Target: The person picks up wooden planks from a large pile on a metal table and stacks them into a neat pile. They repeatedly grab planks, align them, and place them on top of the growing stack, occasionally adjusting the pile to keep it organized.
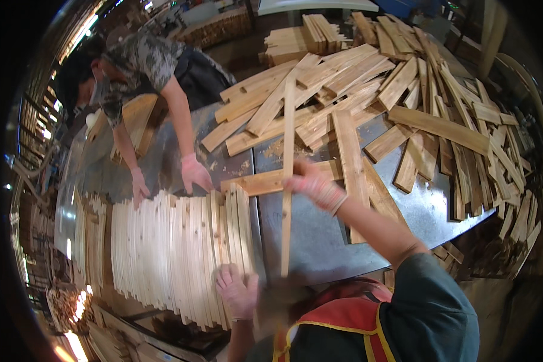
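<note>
My right hand (319,185), in a pale knit glove, grips a narrow wooden board (288,135) near its middle. That board is held edge up, its length running away from me over the metal table (307,235). My left hand (236,289), also gloved, rests with fingers spread on the near right end of a row of boards (181,253). Those boards stand on edge, packed side by side. Just beyond the row, one plank (262,182) lies crosswise on the table, passing behind the held board. Another plank (350,167) lies to the right of my right hand.
A large loose pile of planks (353,86) covers the table's far right. Stacked boards (289,40) stand behind it. Across the table a co-worker (140,68) leans in, gloved hands (195,173) at the row's far end. Another board group (90,240) sits farther left.
</note>
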Demonstrator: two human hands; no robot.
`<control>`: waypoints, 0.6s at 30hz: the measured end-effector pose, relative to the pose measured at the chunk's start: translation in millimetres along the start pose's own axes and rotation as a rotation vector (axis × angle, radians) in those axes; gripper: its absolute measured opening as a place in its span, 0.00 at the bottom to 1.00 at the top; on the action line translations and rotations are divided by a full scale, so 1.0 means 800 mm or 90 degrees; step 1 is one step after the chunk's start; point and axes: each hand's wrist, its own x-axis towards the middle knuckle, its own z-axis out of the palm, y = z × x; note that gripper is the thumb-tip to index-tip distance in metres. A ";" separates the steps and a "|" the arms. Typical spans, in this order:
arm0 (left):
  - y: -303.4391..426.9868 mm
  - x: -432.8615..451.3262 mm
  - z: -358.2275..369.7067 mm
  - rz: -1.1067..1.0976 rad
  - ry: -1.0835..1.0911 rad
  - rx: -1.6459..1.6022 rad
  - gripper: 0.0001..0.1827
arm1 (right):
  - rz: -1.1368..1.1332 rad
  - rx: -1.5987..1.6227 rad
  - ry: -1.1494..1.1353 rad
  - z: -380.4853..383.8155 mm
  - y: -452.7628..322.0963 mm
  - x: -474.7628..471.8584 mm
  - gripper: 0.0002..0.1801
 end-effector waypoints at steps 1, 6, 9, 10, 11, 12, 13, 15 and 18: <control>-0.006 -0.003 0.005 0.014 0.007 -0.030 0.48 | 0.079 0.048 0.022 0.020 0.036 -0.012 0.38; 0.056 -0.002 -0.025 0.041 -0.178 0.016 0.51 | 0.223 -0.180 -0.064 0.109 0.182 -0.054 0.35; 0.024 -0.014 0.025 0.032 -0.119 0.165 0.53 | 0.089 -0.624 0.045 0.066 0.156 -0.051 0.40; 0.014 -0.021 0.031 0.061 -0.069 0.157 0.53 | 0.011 -0.815 0.181 0.028 0.149 -0.043 0.44; 0.011 -0.023 0.028 0.059 -0.070 0.139 0.53 | 0.043 -0.870 0.300 -0.015 0.126 -0.047 0.51; 0.012 -0.021 0.023 0.057 -0.069 0.121 0.52 | 0.085 -0.909 0.420 -0.059 0.102 -0.051 0.59; 0.022 -0.016 0.020 0.072 -0.067 0.100 0.52 | 0.059 -0.995 0.547 -0.111 0.123 -0.071 0.59; 0.023 -0.018 0.022 0.075 -0.035 0.046 0.51 | 0.254 -0.872 0.493 -0.126 0.114 -0.090 0.57; 0.023 -0.019 0.010 0.092 -0.044 0.031 0.48 | 0.122 -0.743 0.553 -0.084 0.160 -0.115 0.51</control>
